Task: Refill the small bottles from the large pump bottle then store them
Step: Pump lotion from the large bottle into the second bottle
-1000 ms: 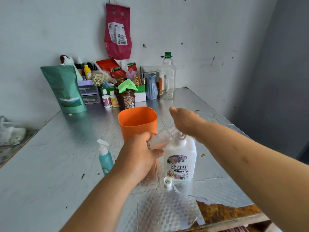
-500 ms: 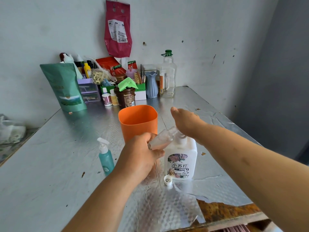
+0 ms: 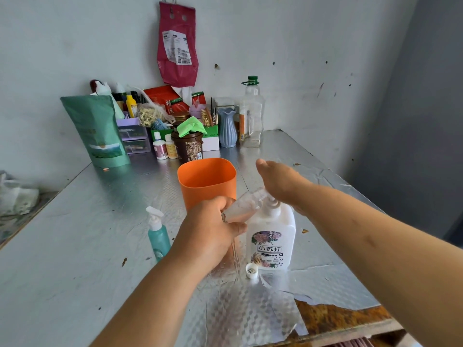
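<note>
While looking down past both forearms, saw a foil-covered table [image 3: 75, 246] filling most of the view, with the foil torn at the near right corner to bare rusty-brown board. Noted a row of clutter against the back wall: a red plastic bag [image 3: 176, 46] hanging above it, a green stand-up pouch [image 3: 97, 131] at the left, a clear oil bottle [image 3: 251, 116] with a green cap at the right, a ribbed blue vase [image 3: 227, 127] just beside that, a purple drawer organiser [image 3: 134, 136], a brown tub [image 3: 188, 149] with a green cloth [image 3: 191, 126] draped over its top, and two little capped bottles [image 3: 160, 147] just left of the tub. Found an orange plastic bin [image 3: 208, 181] standing mid-table, open end up, its lower front blocked by the left hand.

Saw the white pump bottle [image 3: 271, 236] upright just right of that bin, flowered label facing the camera. Saw the right hand [image 3: 280, 181] laid palm-down on the pump head, fingers stretched out rather than curled, hiding the head and most of the spout. Found the left hand [image 3: 208, 234] wrapped round a small clear bottle [image 3: 246, 204], held off the table and tilted, neck raised to the spout under the right wrist.

Noted a teal pump bottle [image 3: 157, 236] upright left of the left hand, apart from it. Spotted a small white cap [image 3: 251, 270] lying open side up on the foil, just beside the white bottle's base.
</note>
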`<move>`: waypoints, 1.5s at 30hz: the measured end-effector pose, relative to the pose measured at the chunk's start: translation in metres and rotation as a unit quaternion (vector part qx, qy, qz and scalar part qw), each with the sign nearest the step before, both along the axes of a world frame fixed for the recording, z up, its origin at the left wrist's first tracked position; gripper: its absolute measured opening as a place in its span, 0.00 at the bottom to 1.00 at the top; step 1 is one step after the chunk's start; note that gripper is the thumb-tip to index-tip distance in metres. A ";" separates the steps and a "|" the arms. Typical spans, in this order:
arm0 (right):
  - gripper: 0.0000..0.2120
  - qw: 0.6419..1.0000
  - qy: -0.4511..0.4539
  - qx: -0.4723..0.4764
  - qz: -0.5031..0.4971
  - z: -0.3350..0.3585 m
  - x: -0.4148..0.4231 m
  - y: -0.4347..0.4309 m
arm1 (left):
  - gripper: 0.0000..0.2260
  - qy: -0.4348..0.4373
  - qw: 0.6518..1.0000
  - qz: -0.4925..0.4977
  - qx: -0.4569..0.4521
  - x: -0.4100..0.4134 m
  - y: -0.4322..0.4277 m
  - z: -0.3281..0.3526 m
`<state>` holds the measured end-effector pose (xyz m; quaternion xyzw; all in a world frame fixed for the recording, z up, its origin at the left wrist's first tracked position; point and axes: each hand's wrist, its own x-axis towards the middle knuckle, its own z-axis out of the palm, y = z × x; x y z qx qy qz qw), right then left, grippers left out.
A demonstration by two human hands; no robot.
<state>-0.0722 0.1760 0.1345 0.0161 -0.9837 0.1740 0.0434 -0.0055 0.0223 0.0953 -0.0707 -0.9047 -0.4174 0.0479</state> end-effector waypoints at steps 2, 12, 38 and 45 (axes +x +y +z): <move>0.08 1.000 0.006 0.007 0.000 -0.002 -0.001 0.001 | 0.07 -0.002 1.000 0.000 0.003 -0.001 0.000 -0.002; 0.05 0.998 -0.016 -0.065 -0.018 0.003 0.009 -0.001 | 0.08 -0.010 1.000 0.002 0.010 0.000 0.000 -0.003; 0.10 0.998 0.005 -0.048 -0.032 -0.003 0.001 -0.002 | 0.07 -0.012 1.000 0.006 -0.008 0.000 0.000 -0.004; 0.07 0.998 -0.002 -0.062 -0.013 0.013 0.013 0.000 | 0.08 -0.016 1.000 0.005 -0.009 0.003 0.001 0.001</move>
